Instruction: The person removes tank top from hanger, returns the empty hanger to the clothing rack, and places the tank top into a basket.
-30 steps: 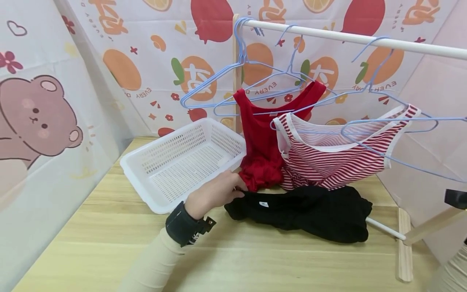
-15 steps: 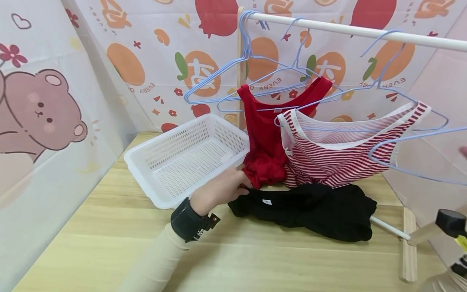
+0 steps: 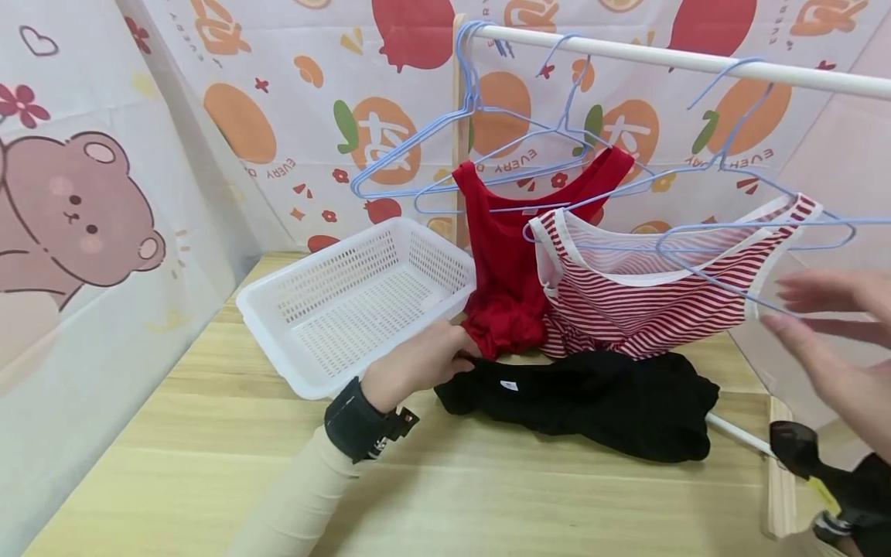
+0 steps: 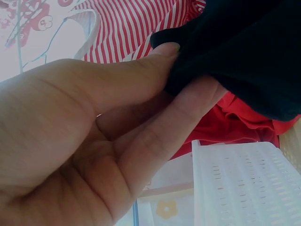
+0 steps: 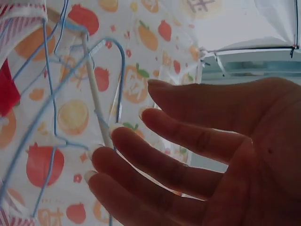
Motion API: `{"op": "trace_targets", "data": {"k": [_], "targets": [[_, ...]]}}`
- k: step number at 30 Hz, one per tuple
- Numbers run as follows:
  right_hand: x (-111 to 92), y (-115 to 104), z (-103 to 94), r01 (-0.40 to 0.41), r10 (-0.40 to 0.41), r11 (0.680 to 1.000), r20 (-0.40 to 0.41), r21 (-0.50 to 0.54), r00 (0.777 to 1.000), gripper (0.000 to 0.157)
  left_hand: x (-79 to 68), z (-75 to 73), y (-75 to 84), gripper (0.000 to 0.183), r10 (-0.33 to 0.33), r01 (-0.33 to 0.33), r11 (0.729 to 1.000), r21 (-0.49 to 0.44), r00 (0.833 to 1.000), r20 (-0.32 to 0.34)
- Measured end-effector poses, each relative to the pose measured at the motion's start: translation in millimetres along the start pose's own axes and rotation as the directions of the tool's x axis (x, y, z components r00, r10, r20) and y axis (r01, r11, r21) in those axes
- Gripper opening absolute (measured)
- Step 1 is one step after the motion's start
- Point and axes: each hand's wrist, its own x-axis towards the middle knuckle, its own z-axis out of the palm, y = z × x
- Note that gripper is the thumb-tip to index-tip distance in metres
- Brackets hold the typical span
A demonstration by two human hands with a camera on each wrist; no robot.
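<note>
A black garment (image 3: 592, 394) with a small white label lies crumpled on the table. My left hand (image 3: 421, 360) pinches its left edge; the left wrist view shows the black cloth (image 4: 244, 52) between thumb and fingers. At the right my right hand (image 3: 845, 375) is raised with fingers apart, holding nothing. Its fingertips are right at the lower wire of an empty blue hanger (image 3: 745, 294) in the head view. In the right wrist view the fingers (image 5: 160, 160) are loosely bent, with blue hanger wire (image 5: 123, 70) beyond them.
A white perforated basket (image 3: 278, 352) stands at the left. Behind the black garment, a red tank top (image 3: 497, 247) and a red-striped top (image 3: 626, 305) hang on blue hangers from a white rail (image 3: 626, 56). Several bare hangers (image 3: 411, 143) hang at the rail's left end.
My right hand has come into view from the right, beside the hanger, which has swung. The left hand keeps its pinch on the black garment. The head view has shifted slightly.
</note>
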Motion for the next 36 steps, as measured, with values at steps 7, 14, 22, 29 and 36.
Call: {"op": "trace_targets", "data": {"k": [7,14,22,29,36], "targets": [[-5,-38,16.1,0.232,-0.233,0.972,0.128,0.023,0.964,0.041,1.2,1.1,-0.8,0.023,-0.005,0.005,1.0,0.0,1.0,-0.009],[-9,-48,31.2,0.323,-0.298,0.942,0.215,-0.092,0.93,0.054,-2.2,-1.5,1.2,0.029,-0.03,0.031,0.998,-0.048,0.999,0.023],[-11,-44,52.7,0.347,-0.304,0.935,0.334,-0.078,0.892,0.049,-17.2,-16.5,5.9,0.046,-0.129,0.137,0.985,-0.104,0.989,0.075],[-8,-39,67.9,0.312,-0.23,0.943,0.452,-0.114,0.862,0.05,-48.5,-40.2,-4.9,0.06,-0.232,0.234,0.969,-0.078,0.972,0.035],[-3,-26,80.5,0.229,-0.084,0.963,0.643,-0.145,0.762,0.05,-76.5,-51.6,-24.6,0.055,-0.304,0.305,0.952,-0.034,0.952,0.04]]}}
